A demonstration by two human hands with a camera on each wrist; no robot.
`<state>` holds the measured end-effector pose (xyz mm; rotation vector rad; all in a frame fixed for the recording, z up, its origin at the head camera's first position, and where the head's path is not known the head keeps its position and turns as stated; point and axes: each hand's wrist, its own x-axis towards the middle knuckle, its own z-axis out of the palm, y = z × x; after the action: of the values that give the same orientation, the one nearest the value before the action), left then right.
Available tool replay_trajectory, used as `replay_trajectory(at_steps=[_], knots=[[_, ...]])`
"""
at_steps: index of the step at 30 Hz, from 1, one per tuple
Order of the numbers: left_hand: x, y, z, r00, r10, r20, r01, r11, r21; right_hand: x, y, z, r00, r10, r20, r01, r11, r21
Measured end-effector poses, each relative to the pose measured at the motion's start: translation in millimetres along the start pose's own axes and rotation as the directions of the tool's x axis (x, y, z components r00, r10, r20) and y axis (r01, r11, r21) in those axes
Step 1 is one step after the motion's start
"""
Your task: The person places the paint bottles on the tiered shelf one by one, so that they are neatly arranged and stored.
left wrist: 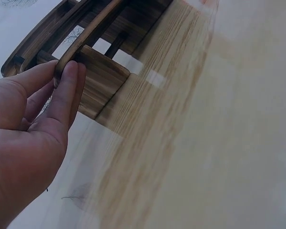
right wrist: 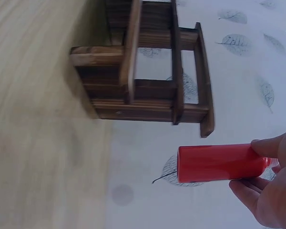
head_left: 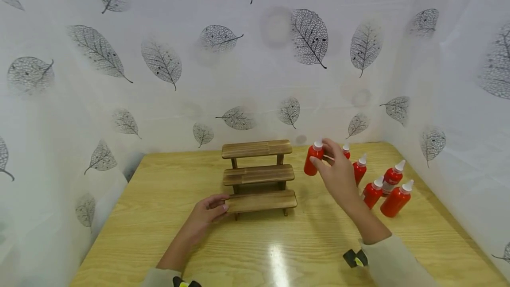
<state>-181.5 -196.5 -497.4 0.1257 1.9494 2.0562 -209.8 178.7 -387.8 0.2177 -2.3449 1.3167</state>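
Observation:
A three-tier wooden step rack (head_left: 259,174) stands on the table. My left hand (head_left: 205,214) pinches the left end of its lowest step, and the left wrist view shows thumb and fingers on the dark wood of the rack (left wrist: 105,71). Right of the rack, my right hand (head_left: 338,174) holds a red squeeze bottle (head_left: 312,163) with a white cap, raised off the table. In the right wrist view the bottle (right wrist: 219,163) is gripped near its cap end, its base pointing toward the rack (right wrist: 152,109) and apart from it.
Several more red bottles with white pointed caps stand on the right side of the table, among them a front one (head_left: 396,200) and a rear one (head_left: 360,169). A leaf-patterned white curtain (head_left: 255,79) rises behind the wooden table (head_left: 159,194) and along its sides.

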Motion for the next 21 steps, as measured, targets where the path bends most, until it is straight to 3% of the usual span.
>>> replay_trajectory(at_steps=[6,11,21], knots=[[-0.2,1.0,0.6,1.000,0.001,0.001,-0.001,1.000,-0.004,19.1,-24.4,1.1,0.998,-0.061,0.002,0.060,0.996,0.063],[-1.1,1.4,1.1,1.000,0.002,-0.001,-0.002,1.000,0.003,34.8,-42.1,5.2,0.998,-0.050,0.045,0.043,0.990,0.134],[-1.1,-0.1,1.9,1.000,-0.005,-0.019,0.005,1.000,-0.013,57.3,-57.3,38.4,0.990,-0.081,0.115,0.053,0.972,0.228]])
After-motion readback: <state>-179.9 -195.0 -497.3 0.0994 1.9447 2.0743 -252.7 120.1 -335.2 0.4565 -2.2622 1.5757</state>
